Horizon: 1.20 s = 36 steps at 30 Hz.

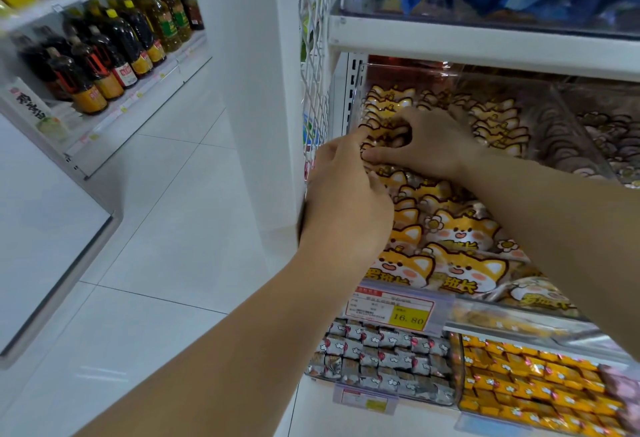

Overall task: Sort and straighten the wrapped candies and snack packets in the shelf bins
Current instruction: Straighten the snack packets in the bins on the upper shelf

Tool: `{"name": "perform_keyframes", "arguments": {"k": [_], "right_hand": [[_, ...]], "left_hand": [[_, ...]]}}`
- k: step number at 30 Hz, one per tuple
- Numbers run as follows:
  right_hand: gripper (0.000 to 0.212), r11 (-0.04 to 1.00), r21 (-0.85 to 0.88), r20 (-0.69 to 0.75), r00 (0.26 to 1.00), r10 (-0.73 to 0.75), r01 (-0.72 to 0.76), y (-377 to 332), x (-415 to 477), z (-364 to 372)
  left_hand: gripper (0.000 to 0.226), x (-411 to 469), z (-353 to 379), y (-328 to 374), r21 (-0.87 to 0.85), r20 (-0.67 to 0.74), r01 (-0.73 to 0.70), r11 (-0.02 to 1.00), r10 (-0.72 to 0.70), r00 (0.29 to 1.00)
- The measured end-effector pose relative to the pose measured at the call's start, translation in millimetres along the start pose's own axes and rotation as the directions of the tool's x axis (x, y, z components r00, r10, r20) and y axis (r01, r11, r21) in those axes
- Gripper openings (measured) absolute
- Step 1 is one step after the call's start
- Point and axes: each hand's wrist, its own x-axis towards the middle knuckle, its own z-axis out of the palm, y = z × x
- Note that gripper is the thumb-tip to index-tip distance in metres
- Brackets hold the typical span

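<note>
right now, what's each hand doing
Left hand: index finger on the packets; grip cannot be told.
Right hand: curled round a few packets, holding them.

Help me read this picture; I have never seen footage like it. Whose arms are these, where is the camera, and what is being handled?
No machine here: a person wears a camera on the head, looking forward and down, so the two bare arms are their own. They face a shop shelf. Both hands reach into a clear bin of orange packets printed with a cartoon animal. The right hand curls fingers and thumb around a few packets. The left hand stretches its forefinger to the packets beside it; whether its other fingers hold anything is hidden. A price tag is fixed below the bin's front; under it lie silver candies and yellow candies. Bottles stand on a shelf to the left.
</note>
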Motion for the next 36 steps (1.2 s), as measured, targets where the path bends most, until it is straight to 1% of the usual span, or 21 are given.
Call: {"name": "perform_keyframes", "arguments": {"k": [2, 3, 4, 6, 7, 9, 11, 13, 15, 16, 18, 19, 20, 21, 23, 25, 27, 30, 32, 34, 36], "right_hand": [[0.078, 0.991, 0.128, -0.083, 0.996, -0.014, 0.025, 0, -2, 0], [0.074, 0.992, 0.115, -0.116, 0.992, -0.040, 0.053, -1, -3, -1], [0.069, 0.996, 0.044, -0.123, 0.990, -0.069, 0.075, -2, -3, -3], [0.064, 0.988, -0.126, -0.055, 0.994, -0.093, 0.085, -4, -2, -6], [0.062, 0.985, -0.156, -0.019, 0.996, -0.083, 0.079, -5, -2, -9], [0.056, 0.993, -0.104, -0.008, 0.998, -0.055, 0.054, -5, -4, -15], [0.050, 0.997, -0.048, -0.043, 0.997, -0.056, 0.054, -5, -14, -22], [0.053, 0.996, -0.054, -0.031, 0.997, -0.066, 0.064, -1, -34, -27], [0.050, 0.991, -0.063, -0.019, 0.993, -0.115, 0.114, 9, -57, -33], [0.047, 0.988, -0.058, -0.019, 0.990, -0.141, 0.140, 15, -68, -37], [0.046, 0.988, -0.028, -0.032, 0.988, -0.153, 0.152, 28, -88, -49], [0.043, 0.990, -0.004, -0.035, 0.990, -0.140, 0.140, 33, -96, -55], [0.039, 0.991, 0.008, -0.030, 0.991, -0.133, 0.133, 38, -105, -60], [0.036, 0.991, 0.005, -0.020, 0.991, -0.135, 0.135, 43, -112, -63], [0.029, 0.988, -0.013, -0.003, 0.989, -0.151, 0.151, 53, -126, -70], [0.024, 0.984, -0.031, 0.020, 0.984, -0.174, 0.175, 64, -140, -75], [0.028, 0.976, -0.047, 0.032, 0.977, -0.213, 0.214, 75, -153, -79], [0.039, 0.972, -0.032, 0.036, 0.972, -0.232, 0.233, 86, -172, -81], [0.039, 0.964, -0.010, 0.042, 0.963, -0.266, 0.267, 91, -181, -79], [0.039, 0.963, 0.013, 0.026, 0.963, -0.268, 0.268, 93, -188, -78], [0.044, 0.969, 0.090, 0.001, 0.973, -0.231, 0.230, 93, -194, -81]], "left_hand": [[0.053, 0, 0, 0, -0.004, -0.006, -0.001, 1.000, 0.001, 1.000], [0.053, 0, 0, 0, 0.000, -0.008, -0.004, 1.000, 0.004, 1.000], [0.053, 0, 1, 0, 0.007, -0.011, -0.009, 1.000, 0.009, 1.000], [0.053, 1, 1, -1, 0.029, -0.031, -0.019, 0.999, 0.020, 0.999], [0.054, 1, 2, -1, 0.041, -0.043, -0.019, 0.999, 0.021, 0.999], [0.054, 0, 4, -1, 0.063, -0.054, -0.015, 0.998, 0.019, 0.998], [0.054, -1, 4, -1, 0.083, -0.056, -0.018, 0.996, 0.023, 0.998], [0.053, 0, 4, -2, 0.129, -0.071, -0.018, 0.991, 0.027, 0.997], [0.052, -3, 4, 0, 0.232, -0.084, -0.031, 0.972, 0.051, 0.995], [0.052, -6, 4, 2, 0.310, -0.088, -0.062, 0.949, 0.094, 0.992], [0.049, -13, 7, 7, 0.452, -0.078, -0.189, 0.872, 0.250, 0.965], [0.046, -15, 11, 11, 0.485, -0.065, -0.255, 0.836, 0.325, 0.943], [0.042, -19, 16, 15, 0.493, -0.047, -0.300, 0.817, 0.369, 0.928], [0.039, -22, 21, 21, 0.476, -0.016, -0.319, 0.819, 0.371, 0.929], [0.033, -26, 33, 32, 0.424, 0.071, -0.305, 0.852, 0.305, 0.950], [0.030, -28, 46, 42, 0.421, 0.143, -0.279, 0.863, 0.241, 0.960], [0.033, -28, 57, 53, 0.411, 0.214, -0.245, 0.878, 0.168, 0.962], [0.046, -26, 72, 66, 0.517, 0.324, -0.224, 0.826, 0.054, 0.945], [0.052, -26, 77, 72, 0.524, 0.335, -0.203, 0.828, 0.019, 0.942], [0.049, -26, 81, 77, 0.423, 0.290, -0.170, 0.890, 0.045, 0.956], [0.040, -28, 86, 83, 0.294, 0.226, -0.156, 0.943, 0.090, 0.970]]}}
